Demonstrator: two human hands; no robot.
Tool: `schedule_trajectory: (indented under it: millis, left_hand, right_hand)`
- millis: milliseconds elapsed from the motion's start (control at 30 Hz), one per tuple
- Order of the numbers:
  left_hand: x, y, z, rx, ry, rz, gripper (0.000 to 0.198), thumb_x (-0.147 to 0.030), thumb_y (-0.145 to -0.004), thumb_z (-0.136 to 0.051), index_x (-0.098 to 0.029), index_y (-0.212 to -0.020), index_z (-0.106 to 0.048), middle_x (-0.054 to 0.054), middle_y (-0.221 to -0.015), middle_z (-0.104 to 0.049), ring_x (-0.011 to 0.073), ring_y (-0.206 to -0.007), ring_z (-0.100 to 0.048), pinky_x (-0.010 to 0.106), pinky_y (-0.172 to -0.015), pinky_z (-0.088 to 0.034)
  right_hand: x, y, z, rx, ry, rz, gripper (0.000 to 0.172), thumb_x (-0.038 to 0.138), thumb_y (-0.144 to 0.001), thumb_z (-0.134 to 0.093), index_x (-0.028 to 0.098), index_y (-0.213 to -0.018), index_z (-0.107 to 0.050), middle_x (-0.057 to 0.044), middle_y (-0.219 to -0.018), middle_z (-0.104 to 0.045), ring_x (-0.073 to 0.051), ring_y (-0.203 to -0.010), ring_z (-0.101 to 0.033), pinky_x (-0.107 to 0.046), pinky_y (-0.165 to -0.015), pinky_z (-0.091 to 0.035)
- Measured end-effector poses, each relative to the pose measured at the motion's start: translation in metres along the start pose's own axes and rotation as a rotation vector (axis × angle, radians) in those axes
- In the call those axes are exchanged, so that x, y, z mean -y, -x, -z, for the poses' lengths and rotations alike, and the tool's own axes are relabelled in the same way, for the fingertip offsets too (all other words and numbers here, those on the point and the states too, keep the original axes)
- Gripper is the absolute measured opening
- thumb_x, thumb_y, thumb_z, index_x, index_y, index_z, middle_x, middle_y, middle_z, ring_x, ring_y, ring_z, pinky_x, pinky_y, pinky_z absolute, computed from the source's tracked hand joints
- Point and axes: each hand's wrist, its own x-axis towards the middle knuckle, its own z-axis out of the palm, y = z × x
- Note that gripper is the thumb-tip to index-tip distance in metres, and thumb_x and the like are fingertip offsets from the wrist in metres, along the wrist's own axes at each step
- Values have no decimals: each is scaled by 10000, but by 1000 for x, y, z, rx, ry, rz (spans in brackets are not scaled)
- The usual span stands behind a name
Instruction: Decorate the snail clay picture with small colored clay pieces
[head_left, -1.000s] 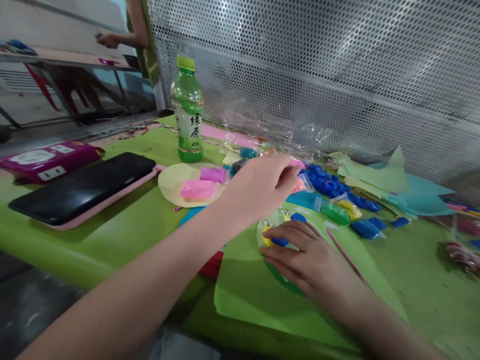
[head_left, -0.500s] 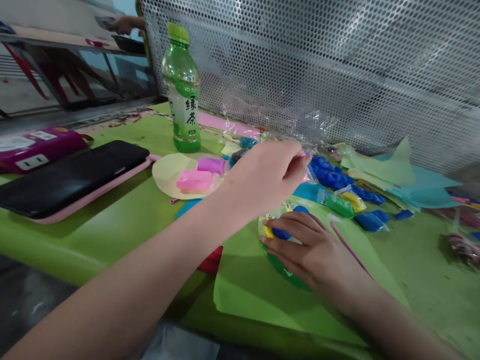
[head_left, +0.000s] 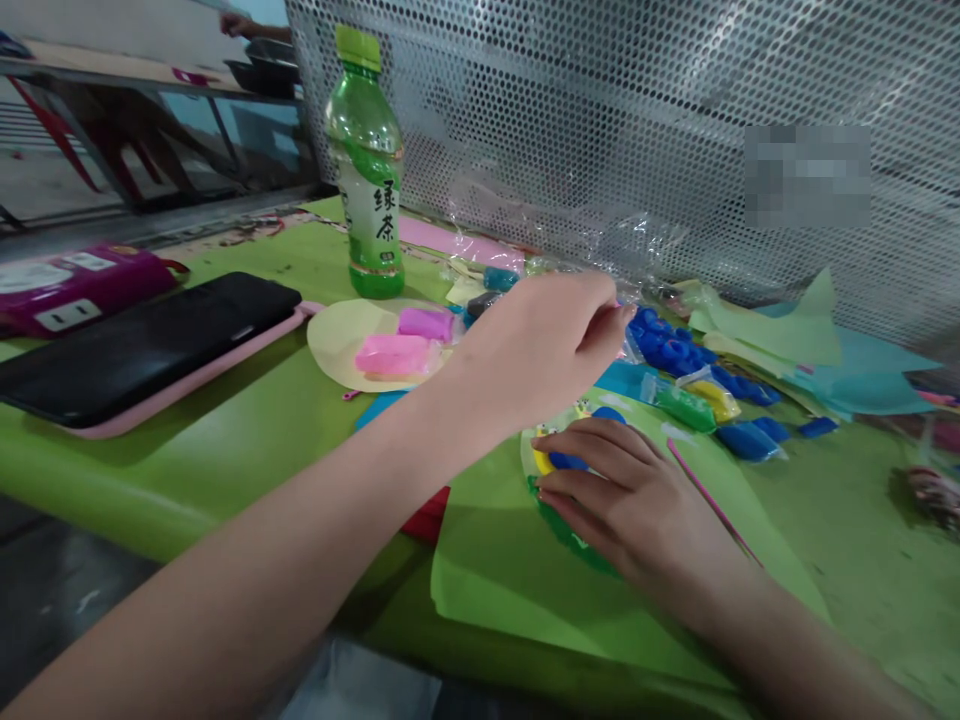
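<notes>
My left hand (head_left: 562, 335) hangs over the middle of the table with its fingers curled closed and turned away from me. A bit of pink shows by its fingertips, but what it grips is hidden. Below it, my right hand (head_left: 619, 485) lies with its fingers stretched over a round clay picture (head_left: 574, 535), touching it. Green clay lines the near side of this disc, and yellow and blue clay shapes (head_left: 568, 460) show at the fingertips; the palm covers the rest. Under the disc lies a light green sheet (head_left: 510, 580), with a thin pink stick (head_left: 712, 500) on it.
Clay packs in green (head_left: 686, 405), blue (head_left: 750, 440) and pink (head_left: 397, 354) lie around. A green tea bottle (head_left: 375, 190) stands before the perforated metal panel (head_left: 562, 110). Left are a phone (head_left: 150, 345) and a purple power strip (head_left: 90, 285). Another person's hand (head_left: 236, 24) shows far back.
My view has shifted slightly. Both my hands keep nearly the same pose and place over the table. The other person's hand at the back has moved up and left.
</notes>
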Motion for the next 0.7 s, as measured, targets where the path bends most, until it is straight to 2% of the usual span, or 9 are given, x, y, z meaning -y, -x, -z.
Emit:
schedule_trajectory:
  millis: [200,333,467,567,700]
  left_hand:
    - [1,0,1,-28,-2,-41,278,-248,-874,-424,-171,-607,-421,-38,-562,-441,67,-502,-359,252,-511,-205]
    - [0,0,2,-20,-9,-43,281,-257,-884,-408,-166,-621,-452,-26,-592,-479,68,-523,-401,245,-535,-221]
    - [0,0,2,-23,-29,-42,290,-270,-890,-404,-162,-631,-477,-19,-599,-495,61,-504,-399,246,-536,-205]
    - [-1,0,2,-30,-31,-46,289,-263,-888,-411,-157,-627,-476,-25,-597,-488,54,-499,-387,243,-535,-192]
    - [-1,1,3,-26,-26,-52,273,-241,-884,-406,-156,-634,-476,-32,-590,-468,54,-512,-386,242,-532,-195]
  right_hand:
    - [2,1,2,-10,76,37,215,153,-868,-496,219,-839,-698,-30,-1072,-682,-240,-989,-593,-404,-802,-508]
    - [1,1,2,-31,83,40,231,153,-878,-482,214,-839,-701,-21,-1074,-685,-230,-970,-599,-401,-792,-507]
    - [-1,2,1,-62,54,37,173,185,-865,-525,197,-861,-698,-16,-1066,-687,-230,-951,-589,-391,-773,-503]
    - [-3,4,2,-57,7,22,189,184,-871,-513,183,-980,-667,-24,-1099,-671,-228,-1001,-558,-393,-833,-472]
    - [-4,6,7,27,-54,96,380,96,-867,-435,155,-1235,-506,-32,-1163,-638,-222,-1109,-497,-403,-922,-397]
